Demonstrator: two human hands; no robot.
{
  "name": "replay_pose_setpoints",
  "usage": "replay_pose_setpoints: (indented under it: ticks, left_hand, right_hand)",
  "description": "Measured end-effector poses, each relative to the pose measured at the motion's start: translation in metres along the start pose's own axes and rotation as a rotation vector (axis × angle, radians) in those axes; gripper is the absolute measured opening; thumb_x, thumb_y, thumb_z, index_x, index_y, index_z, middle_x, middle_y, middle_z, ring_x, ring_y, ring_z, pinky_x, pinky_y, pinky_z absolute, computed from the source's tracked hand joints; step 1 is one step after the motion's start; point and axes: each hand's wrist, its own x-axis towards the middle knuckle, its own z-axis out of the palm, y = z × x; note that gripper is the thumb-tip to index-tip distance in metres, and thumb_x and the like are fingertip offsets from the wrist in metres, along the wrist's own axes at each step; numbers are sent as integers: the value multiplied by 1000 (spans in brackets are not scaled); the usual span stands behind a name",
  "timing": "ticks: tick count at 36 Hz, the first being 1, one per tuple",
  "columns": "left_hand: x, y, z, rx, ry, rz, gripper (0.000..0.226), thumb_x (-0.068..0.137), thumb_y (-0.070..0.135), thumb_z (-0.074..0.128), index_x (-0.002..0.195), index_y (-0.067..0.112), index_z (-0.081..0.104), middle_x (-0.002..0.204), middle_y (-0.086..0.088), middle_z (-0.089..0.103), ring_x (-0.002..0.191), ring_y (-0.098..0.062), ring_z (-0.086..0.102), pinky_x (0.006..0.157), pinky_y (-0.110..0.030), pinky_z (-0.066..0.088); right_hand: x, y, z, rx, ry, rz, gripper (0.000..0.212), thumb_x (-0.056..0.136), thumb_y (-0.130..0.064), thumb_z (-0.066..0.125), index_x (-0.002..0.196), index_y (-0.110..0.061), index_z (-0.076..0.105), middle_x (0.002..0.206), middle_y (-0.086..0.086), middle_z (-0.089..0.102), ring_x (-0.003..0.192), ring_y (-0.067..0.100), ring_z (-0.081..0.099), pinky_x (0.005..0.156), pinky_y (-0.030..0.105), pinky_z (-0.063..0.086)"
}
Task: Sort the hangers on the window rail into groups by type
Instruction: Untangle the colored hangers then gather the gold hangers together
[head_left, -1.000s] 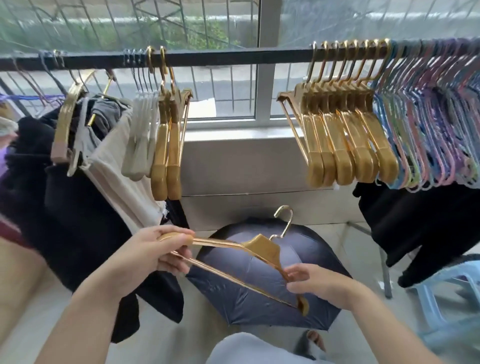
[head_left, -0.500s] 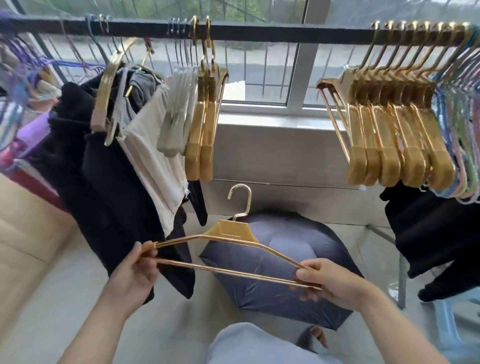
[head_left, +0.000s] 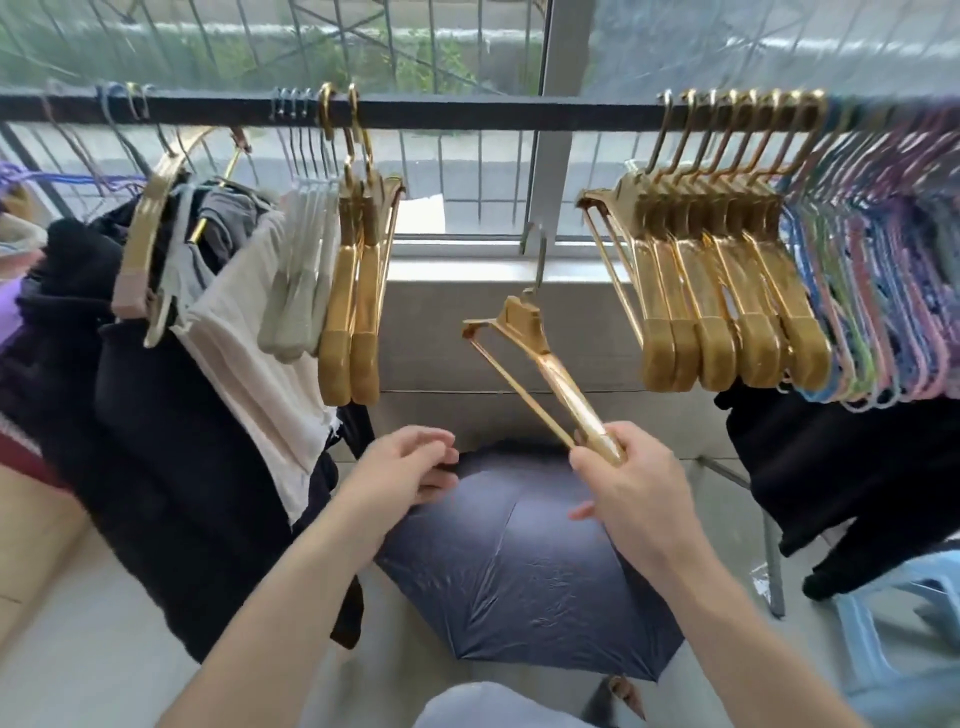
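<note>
The right hand (head_left: 631, 486) grips one end of a gold hanger (head_left: 545, 374) at frame centre, below the rail (head_left: 467, 111); the left hand (head_left: 402, 470) is relaxed, holding nothing. The gold hanger group (head_left: 727, 291) hangs upper right beside the pastel hangers (head_left: 883, 291).

Risk: the one-ended grip gives little control; the slim hook (head_left: 540, 249) could miss the rail or snag a neighbouring hook, dropping the hanger onto the umbrella (head_left: 519, 566).

The hanger looks rigid, glossy and smooth, with broad shoulders and a thin crossbar. The pastel hangers appear thin and wiry.
</note>
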Motion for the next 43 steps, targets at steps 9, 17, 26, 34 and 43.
replay_pose_setpoints:
  ticks: [9, 17, 26, 34, 43]
  left_hand:
    - [-12, 50, -2, 36, 71, 257, 21, 106, 9, 52, 105, 14, 72, 92, -3, 78, 84, -19, 76, 82, -33, 62]
    - [-13, 36, -1, 9, 98, 204, 25, 106, 5, 49, 99, 12, 72, 93, -10, 77, 78, -19, 74, 82, -37, 59]
    - [-15, 35, -8, 3, 135, 204, 24, 106, 7, 50, 102, 12, 73, 93, -8, 78, 80, -19, 75, 85, -37, 61]
    - [-13, 29, -4, 25, 122, 183, 25, 105, 7, 50, 101, 14, 74, 92, -5, 78, 81, -20, 75, 88, -39, 62]
    - [-22, 36, -2, 200, 170, 290, 18, 105, 15, 56, 109, 28, 67, 102, 4, 72, 81, -14, 74, 85, -37, 62]
  right_hand:
    - [32, -60, -35, 91, 159, -138, 8, 98, -18, 62, 95, -11, 61, 81, 0, 51, 51, 8, 62, 63, 43, 63]
    - [82, -84, -45, 18, 239, -114, 16, 99, -23, 56, 103, -8, 57, 93, 1, 55, 61, 17, 69, 68, 52, 63]
    - [93, -68, -36, -65, 246, -36, 18, 103, -23, 51, 117, -12, 49, 117, 8, 50, 83, 32, 71, 37, 12, 40]
    - [91, -56, -30, -134, 246, -130, 62, 98, -22, 50, 155, -29, 27, 123, -5, 34, 112, 31, 57, 80, 44, 62]
    - [69, -49, -39, -570, 162, -238, 49, 106, -32, 41, 154, -24, 34, 148, 7, 37, 111, 35, 55, 89, 40, 38]
